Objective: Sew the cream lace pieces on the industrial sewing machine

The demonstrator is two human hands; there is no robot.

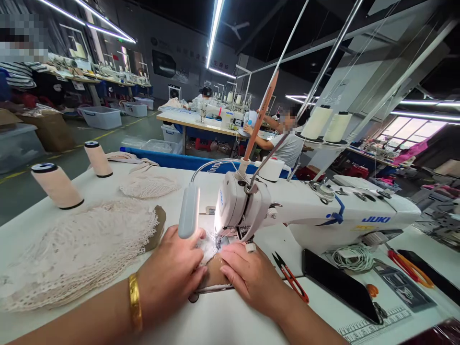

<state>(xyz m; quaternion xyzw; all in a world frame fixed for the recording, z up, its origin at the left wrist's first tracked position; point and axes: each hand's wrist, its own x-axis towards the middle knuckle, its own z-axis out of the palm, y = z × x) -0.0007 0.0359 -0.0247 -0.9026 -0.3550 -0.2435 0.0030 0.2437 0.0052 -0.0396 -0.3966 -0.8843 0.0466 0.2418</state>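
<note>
My left hand [172,275] lies palm down on a small piece of white lace and tan fabric [212,254] at the needle of a white Juki sewing machine [305,211]. A gold bangle is on that wrist. My right hand [253,278] rests flat on the same piece from the right, fingers pointing at the presser foot. Both hands press the fabric down with fingers close together. A grey lamp head [189,211] on a bent neck hangs just above my left hand.
A pile of white lace pieces [75,249] lies at the left, with two cream thread cones [57,186] behind it. Red thread snips [291,278], a black phone [338,285], a coiled cable [354,257] and orange scissors [409,268] lie at the right. Other people work at tables behind.
</note>
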